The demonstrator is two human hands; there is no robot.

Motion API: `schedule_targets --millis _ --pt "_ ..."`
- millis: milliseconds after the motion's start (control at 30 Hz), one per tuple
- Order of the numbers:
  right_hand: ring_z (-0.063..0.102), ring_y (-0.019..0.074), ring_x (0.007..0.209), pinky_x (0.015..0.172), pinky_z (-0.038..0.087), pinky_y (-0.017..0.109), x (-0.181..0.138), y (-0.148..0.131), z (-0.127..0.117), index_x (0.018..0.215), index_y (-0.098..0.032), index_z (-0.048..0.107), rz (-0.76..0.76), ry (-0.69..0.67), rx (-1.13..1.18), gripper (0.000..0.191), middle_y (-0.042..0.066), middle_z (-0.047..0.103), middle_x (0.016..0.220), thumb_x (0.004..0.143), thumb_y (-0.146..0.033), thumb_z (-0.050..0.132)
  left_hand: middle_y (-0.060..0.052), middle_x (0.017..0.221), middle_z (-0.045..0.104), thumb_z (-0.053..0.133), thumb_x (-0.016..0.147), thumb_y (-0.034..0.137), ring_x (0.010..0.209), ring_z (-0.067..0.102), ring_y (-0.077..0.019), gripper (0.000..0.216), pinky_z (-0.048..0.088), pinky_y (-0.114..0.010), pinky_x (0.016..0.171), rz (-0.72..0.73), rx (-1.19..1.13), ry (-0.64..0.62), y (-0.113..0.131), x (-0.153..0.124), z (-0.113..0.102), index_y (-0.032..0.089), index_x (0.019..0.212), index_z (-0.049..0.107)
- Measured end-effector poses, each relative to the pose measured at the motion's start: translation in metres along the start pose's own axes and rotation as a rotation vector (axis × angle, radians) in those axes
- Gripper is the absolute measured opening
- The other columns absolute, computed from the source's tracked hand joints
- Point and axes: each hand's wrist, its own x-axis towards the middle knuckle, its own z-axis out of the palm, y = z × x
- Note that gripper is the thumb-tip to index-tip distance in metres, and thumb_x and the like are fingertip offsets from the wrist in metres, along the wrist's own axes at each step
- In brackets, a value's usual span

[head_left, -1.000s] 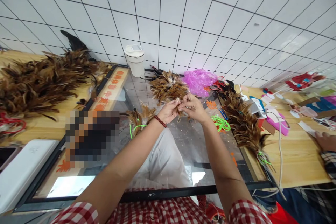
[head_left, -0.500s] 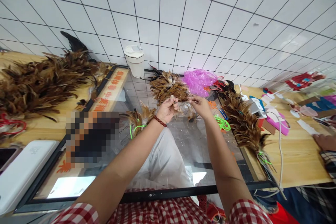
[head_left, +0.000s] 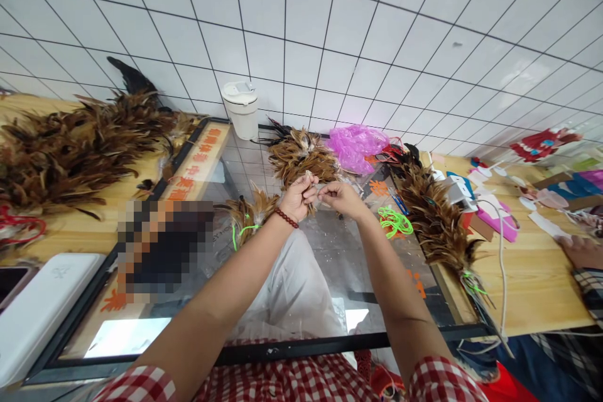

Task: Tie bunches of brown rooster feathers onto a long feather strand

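Both hands work a small feather bunch over the glass tabletop.
The left hand (head_left: 296,196) has its fingers curled tight round the small feather bunch (head_left: 308,176), pale stiff quill ends poking above the knuckles. The right hand (head_left: 342,196) pinches its fingers narrow just beside them, on something too fine to make out. Behind lies a fluffy brown feather pile (head_left: 301,154); a tied bundle (head_left: 247,213) sits left, green elastic loops (head_left: 394,221) right, on the glossy tabletop (head_left: 330,251).

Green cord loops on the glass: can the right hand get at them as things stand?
Probably yes. The green cord loops lie bare on the glass top just beside the right hand, nothing between, though that hand pinches the feather bunch with the left hand.
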Motion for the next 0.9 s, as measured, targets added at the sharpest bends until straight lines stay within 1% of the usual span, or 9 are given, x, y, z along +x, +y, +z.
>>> schedule_targets --millis 100,167,233,333,500,633,700,767,900 --pt "0.057 0.0138 0.065 0.064 0.045 0.027 0.000 -0.012 -0.005 0.079 -0.018 0.070 -0.088 0.323 -0.094 0.016 0.003 0.066 0.072 0.082 -0.029 0.059 0.002 0.072 0.055 0.074 0.072 0.020 0.042 0.030 0.0019 0.020 0.019 -0.011 0.034 -0.009 0.019 -0.004 -0.002 0.002 -0.003 0.013 0.073 0.055" --pt "0.062 0.0160 0.075 0.074 0.049 0.030 -0.002 -0.019 -0.008 0.086 -0.020 0.071 -0.200 0.430 -0.117 0.017 0.005 0.070 0.082 0.086 -0.027 0.056 0.002 0.070 0.055 0.076 0.070 0.023 0.043 0.034 0.0013 0.024 0.020 -0.011 0.035 -0.028 0.059 -0.003 -0.005 0.003 -0.005 0.013 0.075 0.056" --pt "0.064 0.0173 0.087 0.082 0.049 0.033 -0.004 -0.023 -0.008 0.093 -0.022 0.070 -0.329 0.385 -0.148 0.018 0.007 0.072 0.092 0.089 -0.024 0.052 0.002 0.065 0.054 0.079 0.067 0.026 0.045 0.039 -0.0002 0.027 0.023 -0.011 0.036 -0.033 0.091 0.001 -0.008 0.005 -0.006 0.012 0.075 0.057" --pt "0.065 0.0184 0.094 0.086 0.049 0.036 -0.005 -0.024 -0.003 0.097 -0.023 0.070 -0.447 0.225 -0.259 0.020 0.008 0.072 0.099 0.089 -0.021 0.051 0.005 0.057 0.048 0.081 0.064 0.027 0.045 0.042 -0.0019 0.029 0.026 -0.012 0.036 -0.008 0.077 0.017 -0.011 0.007 -0.007 0.012 0.075 0.058" --pt "0.064 0.0201 0.094 0.086 0.049 0.037 -0.004 -0.020 0.004 0.098 -0.022 0.070 -0.451 0.152 -0.394 0.022 0.009 0.072 0.099 0.089 -0.019 0.050 0.001 0.067 0.060 0.078 0.069 0.025 0.045 0.043 -0.0007 0.023 0.028 -0.012 0.037 0.029 0.015 0.062 -0.009 0.010 -0.010 0.012 0.076 0.061" --pt "0.064 0.0194 0.093 0.085 0.049 0.035 -0.004 -0.021 0.006 0.095 -0.021 0.070 -0.431 0.110 -0.358 0.020 0.010 0.072 0.098 0.088 -0.020 0.051 0.000 0.071 0.063 0.075 0.071 0.022 0.045 0.042 0.0002 0.019 0.028 -0.012 0.037 0.042 -0.008 0.075 -0.006 0.011 -0.010 0.012 0.078 0.061" --pt "0.065 0.0182 0.089 0.083 0.049 0.033 -0.004 -0.022 0.007 0.092 -0.021 0.070 -0.401 0.131 -0.283 0.016 0.009 0.072 0.095 0.087 -0.024 0.055 0.003 0.063 0.057 0.075 0.070 0.019 0.044 0.041 0.0001 0.018 0.028 -0.011 0.038 0.054 -0.001 0.087 -0.006 0.010 -0.008 0.012 0.075 0.059" --pt "0.064 0.0164 0.079 0.075 0.050 0.030 -0.004 -0.022 0.007 0.088 -0.020 0.069 -0.314 0.227 -0.198 0.014 0.007 0.071 0.086 0.086 -0.030 0.059 0.005 0.058 0.052 0.074 0.070 0.018 0.043 0.040 -0.0002 0.018 0.029 -0.012 0.039 0.074 0.039 0.114 -0.007 0.009 -0.004 0.013 0.073 0.057" --pt "0.060 0.0144 0.067 0.067 0.049 0.028 -0.002 -0.022 0.006 0.090 -0.020 0.069 -0.200 0.352 -0.121 0.017 0.004 0.069 0.078 0.083 -0.034 0.063 0.004 0.055 0.052 0.074 0.072 0.025 0.042 0.041 -0.0014 0.020 0.028 -0.014 0.039 0.154 0.192 0.192 -0.013 0.009 -0.001 0.012 0.071 0.058"
